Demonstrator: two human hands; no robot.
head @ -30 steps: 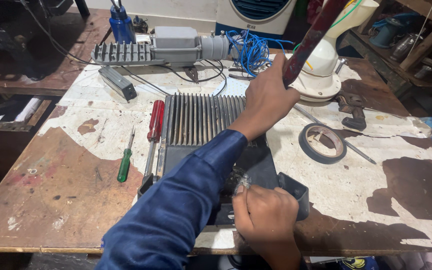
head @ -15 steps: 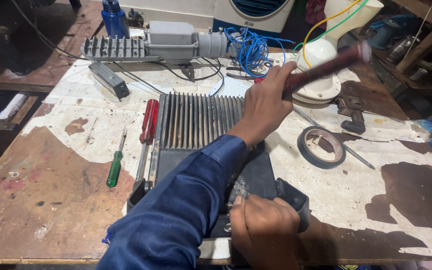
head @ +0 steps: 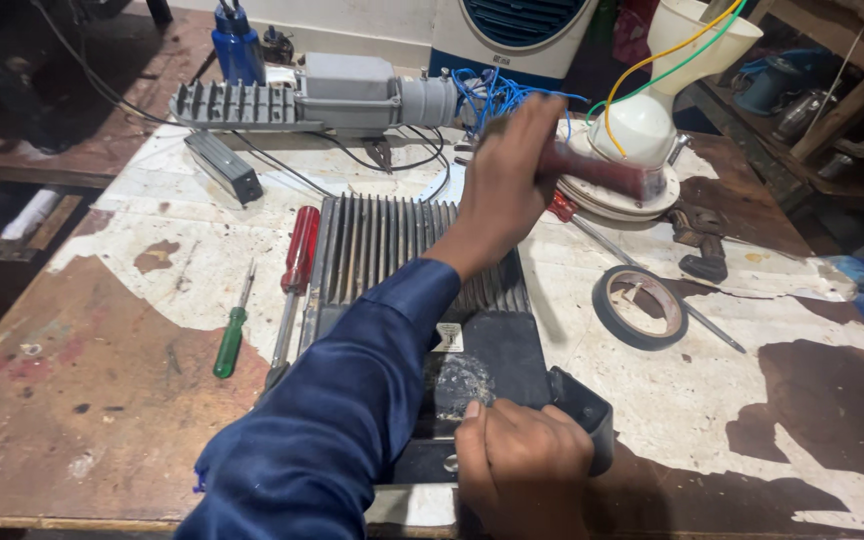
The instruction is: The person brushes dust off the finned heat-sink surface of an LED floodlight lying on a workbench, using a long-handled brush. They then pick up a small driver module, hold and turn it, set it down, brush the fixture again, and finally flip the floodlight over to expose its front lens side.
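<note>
A grey finned metal light housing (head: 382, 245) lies in the middle of the table, with a black housing (head: 497, 365) at its near end. My left hand (head: 507, 185), in a blue sleeve, reaches over the fins and is closed around a dark red tool handle (head: 602, 172) that points right, nearly level. The tool's head is blurred or hidden behind the hand. My right hand (head: 524, 468) is at the near table edge, fingers curled on the black housing, thumb on its top face. What lies under this hand is hidden.
A red-handled screwdriver (head: 297, 255) and a green-handled one (head: 230, 335) lie left of the fins. A roll of black tape (head: 640, 305) and a thin rod lie to the right. At the back are another grey fixture (head: 322, 98), blue wires, a white lamp base (head: 642, 125) and a blue bottle (head: 237, 45).
My left hand has swung the red handle down from nearly upright to nearly level above the fins. My right hand has stayed on the black housing.
</note>
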